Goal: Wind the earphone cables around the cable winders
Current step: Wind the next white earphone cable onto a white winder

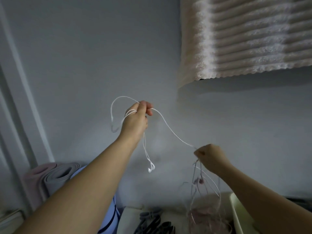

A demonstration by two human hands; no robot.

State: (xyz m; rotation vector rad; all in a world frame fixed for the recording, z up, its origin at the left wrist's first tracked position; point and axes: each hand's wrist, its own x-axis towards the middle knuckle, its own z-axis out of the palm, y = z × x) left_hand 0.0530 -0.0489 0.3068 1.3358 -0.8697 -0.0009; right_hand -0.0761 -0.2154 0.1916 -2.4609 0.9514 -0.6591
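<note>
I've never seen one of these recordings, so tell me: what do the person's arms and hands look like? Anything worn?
The left hand and right hand are bare: no gloves, and no rings show. The left forearm and right forearm are bare too, with no sleeves, watch or bracelet in view.

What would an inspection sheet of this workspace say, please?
Surface: white tabletop, only its far edge in view.
Job's things: white cable with earbuds; pink cables; dark shapes below, perhaps winders, unclear.
Clutter: pale tray at right; rolled mats at left.
Grippers: left hand raised, pinching the white cable; right hand lower, gripping the white cable and the pink cables.
Cables: white cable sags between the hands, earbuds dangling; pink cables hang tangled.
Surroundings: grey wall; ribbed fabric top right.
</note>
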